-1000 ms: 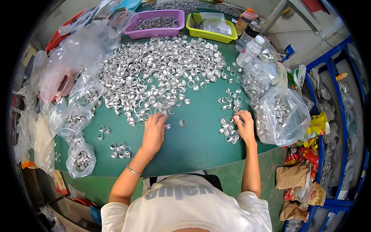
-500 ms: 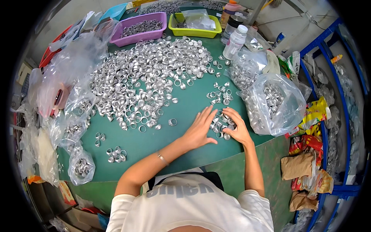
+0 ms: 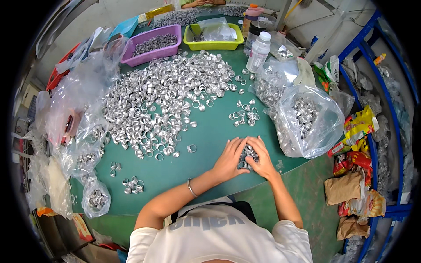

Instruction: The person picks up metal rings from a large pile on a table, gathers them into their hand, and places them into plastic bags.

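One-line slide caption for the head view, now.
Left hand and right hand curve around a cluster of silvery rings on a green table.

"What stands around twelve o'clock?"
"A lime-yellow rectangular plastic tray (image 3: 215, 46), and at one o'clock a white capped plastic bottle (image 3: 258, 57)."
"And farther out?"
"Blue metal shelving (image 3: 359, 37) from two to four, a shiny yellow packet (image 3: 361, 124) at three, a creased brown paper bag (image 3: 344, 188) at four, a red plastic basket (image 3: 53, 79) at ten."
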Demonstrator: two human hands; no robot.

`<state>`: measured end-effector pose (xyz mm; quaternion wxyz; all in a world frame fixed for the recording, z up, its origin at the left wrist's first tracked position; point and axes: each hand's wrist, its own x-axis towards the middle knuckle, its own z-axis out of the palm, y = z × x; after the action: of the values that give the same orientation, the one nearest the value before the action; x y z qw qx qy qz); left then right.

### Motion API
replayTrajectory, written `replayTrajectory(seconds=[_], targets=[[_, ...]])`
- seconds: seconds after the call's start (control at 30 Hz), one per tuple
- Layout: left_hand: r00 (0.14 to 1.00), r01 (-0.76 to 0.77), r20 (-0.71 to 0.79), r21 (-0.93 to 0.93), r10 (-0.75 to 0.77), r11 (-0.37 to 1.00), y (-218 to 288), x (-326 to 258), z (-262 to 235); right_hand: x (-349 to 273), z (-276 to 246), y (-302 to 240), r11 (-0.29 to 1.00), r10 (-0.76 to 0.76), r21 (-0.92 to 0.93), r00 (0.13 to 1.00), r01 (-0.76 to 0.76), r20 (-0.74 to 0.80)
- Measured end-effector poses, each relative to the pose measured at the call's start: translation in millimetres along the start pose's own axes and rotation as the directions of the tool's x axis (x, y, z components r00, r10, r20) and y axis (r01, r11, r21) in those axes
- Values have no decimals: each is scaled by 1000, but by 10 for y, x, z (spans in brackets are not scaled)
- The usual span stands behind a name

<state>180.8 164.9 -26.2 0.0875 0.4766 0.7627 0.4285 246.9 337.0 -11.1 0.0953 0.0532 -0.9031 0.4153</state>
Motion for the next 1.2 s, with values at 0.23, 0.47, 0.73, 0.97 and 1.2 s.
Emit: replayTrajectory(seconds=[0.23,0.47,0.73,0.97,1.2], targets=[[992,103,-36,-362,-125,926,447,-430,-277,-47,-222,-113,967,-53,-237,981,97,187],[653,749,748,-617,-116,241,595,-1057,155,-125,-79,-77,964,-179,-190,982,187,58],[465,736,862,-503,-202,-453,349,-908,828,-389,96,-198,962,-57,-271,995,34,-79],[624,571,761,-598,-175,-562,278,-895,893,-401,119,-308,956,-89,-282,995,76,-33],[692,507,701,-643,-174,-574,331,-925,872,-600,277,-398,961,-146,-246,988,130,-46]])
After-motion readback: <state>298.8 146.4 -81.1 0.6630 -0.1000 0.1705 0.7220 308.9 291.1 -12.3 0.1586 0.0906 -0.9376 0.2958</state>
